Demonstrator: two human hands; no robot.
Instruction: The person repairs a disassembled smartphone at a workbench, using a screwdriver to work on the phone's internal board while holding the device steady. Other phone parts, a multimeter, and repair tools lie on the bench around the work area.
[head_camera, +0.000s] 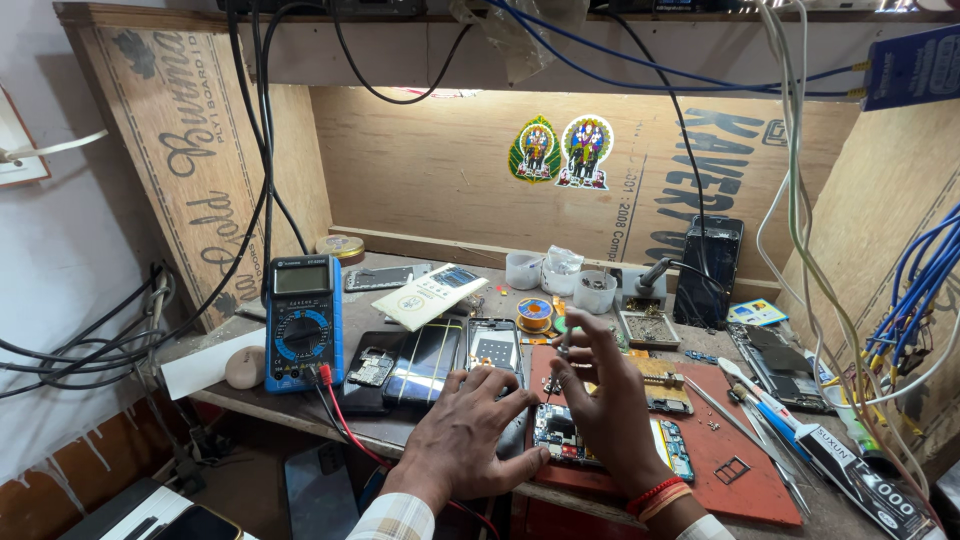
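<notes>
Left hand rests flat, fingers spread, steadying the opened phone (back removed); right hand pinches a thin screwdriver.

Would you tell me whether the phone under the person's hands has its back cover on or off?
Off: the phone on the red mat shows bare circuit board and components between the left hand and right hand.
</notes>
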